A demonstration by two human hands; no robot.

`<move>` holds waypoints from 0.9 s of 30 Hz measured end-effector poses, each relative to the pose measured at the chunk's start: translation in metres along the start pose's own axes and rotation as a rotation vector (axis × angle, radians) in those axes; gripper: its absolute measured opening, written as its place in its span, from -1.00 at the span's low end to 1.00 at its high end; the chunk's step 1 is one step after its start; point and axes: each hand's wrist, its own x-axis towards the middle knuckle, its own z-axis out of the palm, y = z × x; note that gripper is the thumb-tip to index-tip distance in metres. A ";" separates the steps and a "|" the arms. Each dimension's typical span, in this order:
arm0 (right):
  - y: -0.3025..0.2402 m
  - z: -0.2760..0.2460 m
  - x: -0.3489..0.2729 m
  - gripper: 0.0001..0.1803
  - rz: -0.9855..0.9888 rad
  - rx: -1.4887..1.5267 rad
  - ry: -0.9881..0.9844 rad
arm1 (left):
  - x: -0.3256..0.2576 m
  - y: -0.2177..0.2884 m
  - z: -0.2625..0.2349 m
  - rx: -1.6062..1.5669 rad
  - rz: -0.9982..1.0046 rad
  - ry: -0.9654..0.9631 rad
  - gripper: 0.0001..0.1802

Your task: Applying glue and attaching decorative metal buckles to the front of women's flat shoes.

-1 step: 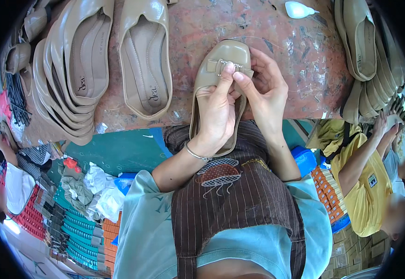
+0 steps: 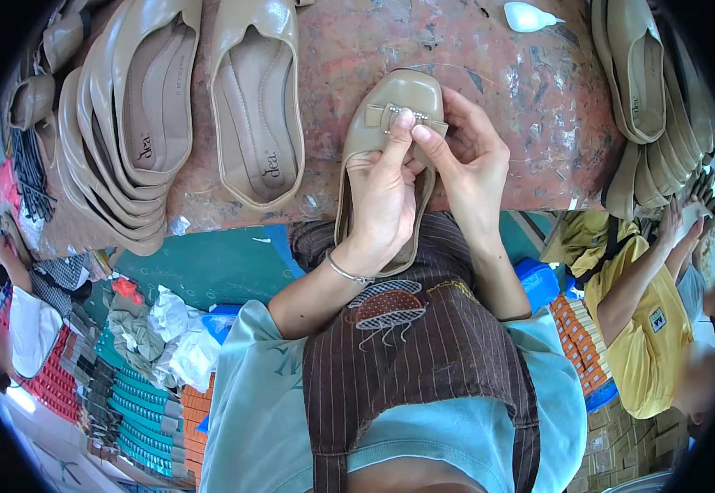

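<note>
A beige slip-on shoe (image 2: 404,87) is held at the table's near edge, toe pointing away, its heel over my lap. My left hand (image 2: 380,201) reaches into the shoe's opening and grips the upper, thumb pressed on the bow (image 2: 376,117) with its small shiny ornament. From the right, my right hand (image 2: 476,172) pinches the bow's right end with the thumb, its fingers curled beside the toe. Those fingertips are partly hidden behind thumb and shoe. A matching shoe (image 2: 257,107) lies on the table to the left.
Nested beige shoes (image 2: 154,99) stand at the left, and more shoes (image 2: 635,70) at the right. A white squeeze bottle (image 2: 530,16) lies at the back of the worn reddish table (image 2: 530,99). At the right sits a person in a yellow shirt (image 2: 641,320).
</note>
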 end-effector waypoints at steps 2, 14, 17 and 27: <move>-0.009 0.001 0.000 -0.51 0.030 0.045 -0.022 | 0.000 -0.001 0.000 -0.053 0.020 -0.023 -0.74; -0.003 0.004 -0.001 -0.52 0.039 0.203 -0.013 | 0.000 -0.004 -0.008 -0.042 0.089 -0.122 -0.78; 0.001 -0.003 0.005 -0.51 0.028 0.205 -0.059 | -0.001 -0.002 -0.004 -0.028 0.061 -0.089 -0.78; -0.011 -0.014 -0.001 -0.56 -0.634 -0.561 0.034 | -0.018 0.002 -0.001 -0.257 -0.073 -0.196 -0.43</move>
